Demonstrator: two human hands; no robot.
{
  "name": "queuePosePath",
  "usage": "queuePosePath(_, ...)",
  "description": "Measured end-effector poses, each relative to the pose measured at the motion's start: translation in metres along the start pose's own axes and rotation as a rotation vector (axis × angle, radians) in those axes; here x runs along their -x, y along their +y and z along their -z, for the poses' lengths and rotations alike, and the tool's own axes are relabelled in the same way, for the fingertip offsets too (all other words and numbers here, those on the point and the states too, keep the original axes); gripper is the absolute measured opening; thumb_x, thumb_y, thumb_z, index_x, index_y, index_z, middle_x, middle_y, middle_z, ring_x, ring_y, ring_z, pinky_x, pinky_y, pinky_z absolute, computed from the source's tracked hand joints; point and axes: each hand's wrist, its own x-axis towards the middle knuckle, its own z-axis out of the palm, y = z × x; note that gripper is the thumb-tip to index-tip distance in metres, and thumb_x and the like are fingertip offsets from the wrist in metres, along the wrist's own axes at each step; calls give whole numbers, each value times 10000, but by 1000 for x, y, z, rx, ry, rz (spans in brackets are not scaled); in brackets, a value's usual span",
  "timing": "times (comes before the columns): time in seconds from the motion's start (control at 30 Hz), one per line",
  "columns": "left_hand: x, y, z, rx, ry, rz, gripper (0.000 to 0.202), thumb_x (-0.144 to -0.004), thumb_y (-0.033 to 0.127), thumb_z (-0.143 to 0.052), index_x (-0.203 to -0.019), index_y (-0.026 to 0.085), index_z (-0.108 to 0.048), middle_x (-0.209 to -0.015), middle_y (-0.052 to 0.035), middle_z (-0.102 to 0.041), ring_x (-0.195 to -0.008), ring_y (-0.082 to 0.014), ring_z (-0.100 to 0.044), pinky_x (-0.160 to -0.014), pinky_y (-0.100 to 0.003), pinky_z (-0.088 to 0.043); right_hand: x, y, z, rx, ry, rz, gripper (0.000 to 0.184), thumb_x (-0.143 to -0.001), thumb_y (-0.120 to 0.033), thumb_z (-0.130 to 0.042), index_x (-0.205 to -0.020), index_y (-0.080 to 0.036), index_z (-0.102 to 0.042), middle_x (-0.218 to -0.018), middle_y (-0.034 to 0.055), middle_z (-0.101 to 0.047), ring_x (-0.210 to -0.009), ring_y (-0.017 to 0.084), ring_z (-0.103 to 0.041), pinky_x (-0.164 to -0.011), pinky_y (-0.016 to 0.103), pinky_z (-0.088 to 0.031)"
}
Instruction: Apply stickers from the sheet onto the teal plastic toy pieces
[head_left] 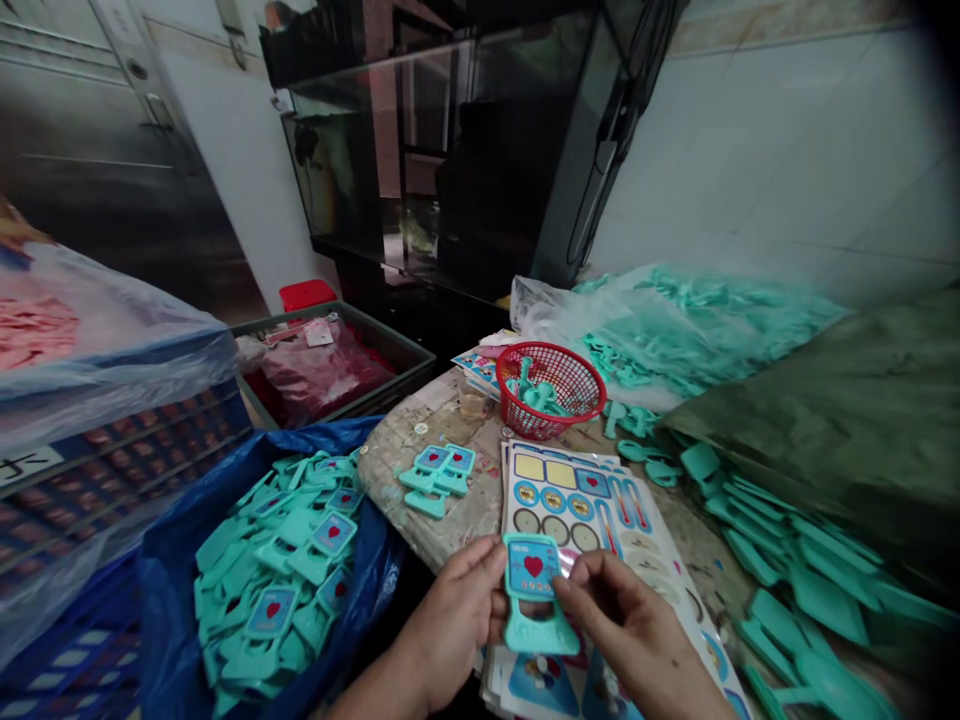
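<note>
Between my hands is a teal plastic toy monitor with a blue heart sticker on its square face. My left hand grips it by the left edge, thumb and fingers closed on it. My right hand has its thumb and fingertips bent together at the right edge of the sticker, touching it. Right under the toy lies a stack of sticker sheets printed with circles, thermometers and hearts. A small group of stickered toy monitors rests on the table to the left.
A blue bag full of teal pieces stands at the table's left. On the table sit a red basket with small teal parts and a clear bag of teal pieces. A green sack spills more teal pieces at right.
</note>
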Motion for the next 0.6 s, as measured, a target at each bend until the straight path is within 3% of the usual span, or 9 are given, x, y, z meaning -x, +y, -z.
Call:
queuePosePath(0.2, 3, 3, -2, -34, 22, 18, 225, -830, 350, -564, -925, 149, -599, -766, -65, -707, -578, -141, -664, -531, -231, -518, 2, -6, -2, 31, 20, 27, 341, -774, -531, -579, -728, -208, -480, -618, -51, -459, -528, 92, -441, -459, 185, -373)
queuePosePath(0.6, 8, 7, -3, -51, -2, -1, 277, -818, 378, -578, -970, 151, -618, -800, -78, -713, -658, -183, -689, -565, -259, -523, 3, -6, -3, -18, 5, 8, 356, -742, -537, -604, -713, -214, -457, -567, -51, -466, -500, 106, -455, -445, 197, -348)
